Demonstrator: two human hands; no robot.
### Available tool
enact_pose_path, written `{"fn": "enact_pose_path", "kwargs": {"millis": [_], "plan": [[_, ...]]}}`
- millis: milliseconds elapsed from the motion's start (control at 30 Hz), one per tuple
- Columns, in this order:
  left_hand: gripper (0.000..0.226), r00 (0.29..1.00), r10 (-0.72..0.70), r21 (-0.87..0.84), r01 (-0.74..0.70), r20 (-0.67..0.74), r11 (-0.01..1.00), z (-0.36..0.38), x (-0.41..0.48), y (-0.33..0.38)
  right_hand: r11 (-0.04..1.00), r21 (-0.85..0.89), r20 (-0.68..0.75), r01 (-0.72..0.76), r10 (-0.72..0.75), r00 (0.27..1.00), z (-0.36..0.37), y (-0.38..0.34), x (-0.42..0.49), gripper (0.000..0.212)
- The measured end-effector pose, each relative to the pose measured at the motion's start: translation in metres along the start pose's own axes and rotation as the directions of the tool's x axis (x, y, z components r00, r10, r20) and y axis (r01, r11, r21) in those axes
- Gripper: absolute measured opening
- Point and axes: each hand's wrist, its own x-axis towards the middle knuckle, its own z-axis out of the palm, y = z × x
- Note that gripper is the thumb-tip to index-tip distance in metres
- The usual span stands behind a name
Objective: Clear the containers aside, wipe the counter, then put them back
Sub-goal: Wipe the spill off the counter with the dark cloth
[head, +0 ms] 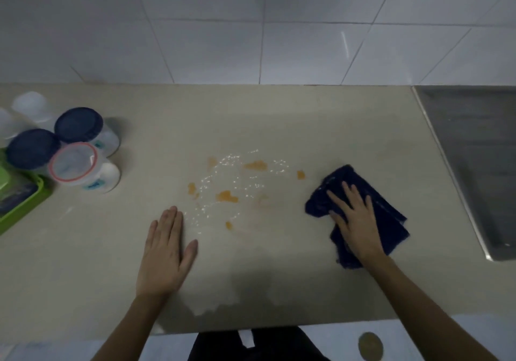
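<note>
no readable text, teal labels on containers (95, 184) too blurred

Two bare forearms, no sleeves; dark garment (259, 344) with a small white tag (247, 338).

I see white wall tiles (251, 25) (dimly lit) above a steel sink (474, 165); pale floor (418, 341) below it.

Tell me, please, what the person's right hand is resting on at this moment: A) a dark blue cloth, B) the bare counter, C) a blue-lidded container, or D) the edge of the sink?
A: the right hand lies flat, fingers spread, on the dark blue cloth, to the right of the orange spill, while the left hand presses on the bare counter.
</note>
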Motion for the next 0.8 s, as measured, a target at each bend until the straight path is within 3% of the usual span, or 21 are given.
{"fn": "enact_pose_path", "kwargs": {"millis": [67,133,233,333,433,533,667,800], "plan": [[0.069,1.000,-0.001,-0.010,0.001,0.006,1.000,0.000,0.001,0.002,0.981,0.011,-0.085,-0.195,0.196,0.977,0.006,-0.016,0.009,0.043],[0.068,1.000,-0.001,-0.018,0.001,0.019,1.000,-0.001,0.002,0.001,0.973,-0.029,-0.119,-0.230,0.225,0.967,0.019,-0.066,0.017,0.043],[0.066,0.999,-0.004,-0.021,0.005,0.032,1.000,-0.004,0.002,0.000,0.993,-0.087,0.016,0.078,-0.077,0.997,0.045,-0.163,0.016,0.046],[0.061,0.999,-0.029,-0.121,0.032,0.026,0.992,-0.010,0.000,-0.001,0.940,-0.100,0.185,0.327,-0.305,0.934,0.062,-0.213,0.009,0.047],[0.059,1.000,-0.031,-0.120,0.031,0.000,0.992,-0.019,0.011,-0.030,0.923,-0.007,0.161,0.385,-0.379,0.911,0.051,-0.184,0.017,0.047],[0.062,0.997,0.058,0.005,-0.059,0.050,0.998,-0.025,0.030,-0.063,0.935,0.151,0.234,0.320,-0.349,0.907,0.018,-0.131,0.016,0.069],[0.063,0.994,0.093,-0.011,-0.093,0.055,0.996,-0.023,0.038,-0.066,0.947,-0.104,0.273,0.303,-0.266,0.925,0.002,-0.112,0.022,0.084],[0.059,0.996,0.094,-0.052,-0.094,0.005,0.994,-0.021,0.036,-0.069,0.897,-0.136,0.262,0.421,-0.378,0.888,0.038,-0.186,0.027,0.079]]}}
